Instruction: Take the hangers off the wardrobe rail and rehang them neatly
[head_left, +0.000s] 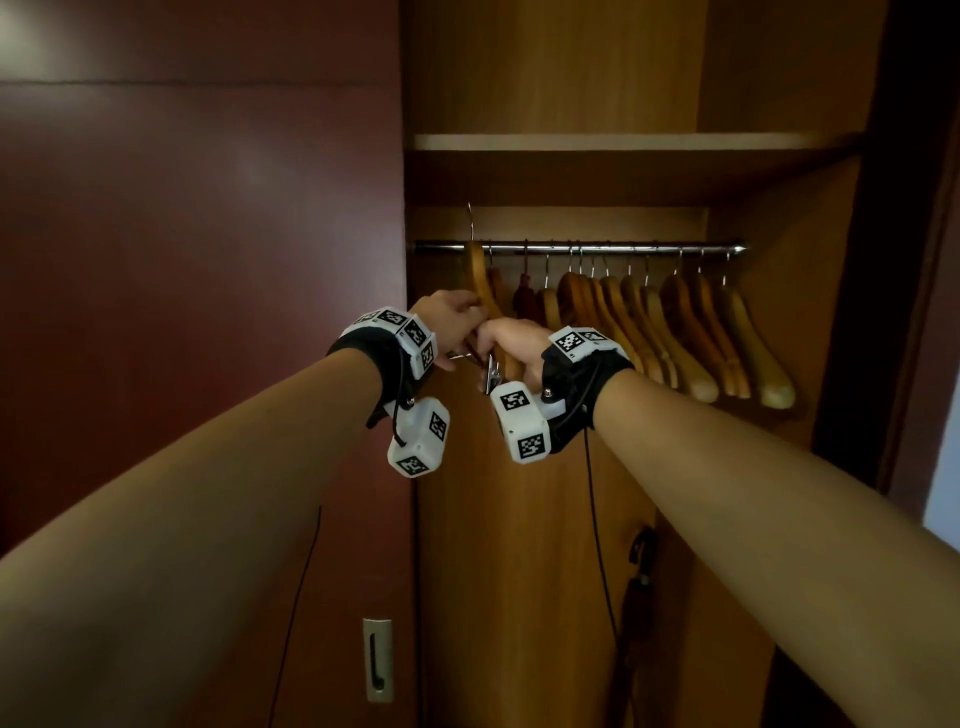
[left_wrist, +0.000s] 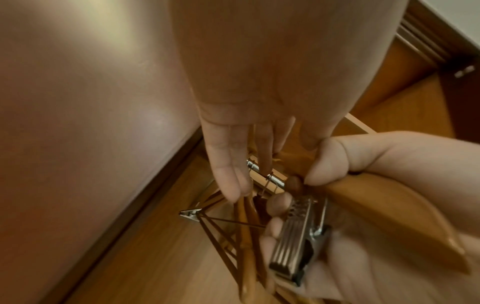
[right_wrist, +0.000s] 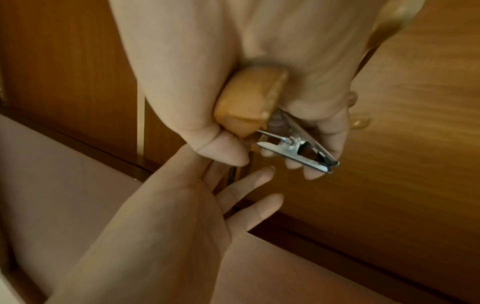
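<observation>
The wooden hanger (head_left: 480, 280) in play stands at the left end of the wardrobe rail (head_left: 582, 247), its wire hook poking up above the bar. In the head view the right hand (head_left: 511, 345) wraps around the hanger's lower arm, grip clamped on the wood, with a metal clip (head_left: 491, 376) sticking out below the fist. The left hand (head_left: 452, 319) meets it from the left, touching the same hanger. A row of other hangers (head_left: 675, 322) hangs along the rail to the right, under a shelf (head_left: 623, 141).

From the left wrist, the left hand (left_wrist: 233, 144) has fingers (left_wrist: 226, 174) stretched out straight toward thin hanger bars, grip apart. The right hand (left_wrist: 350, 164) holds wood and clip (left_wrist: 293, 236) beside it.

From the right wrist, the right hand (right_wrist: 221, 82) is curled round the hanger's rounded end (right_wrist: 249, 98), the clip (right_wrist: 298, 152) lying against its fingertips. The left hand (right_wrist: 182, 205) reaches in below, fingers spread.
</observation>
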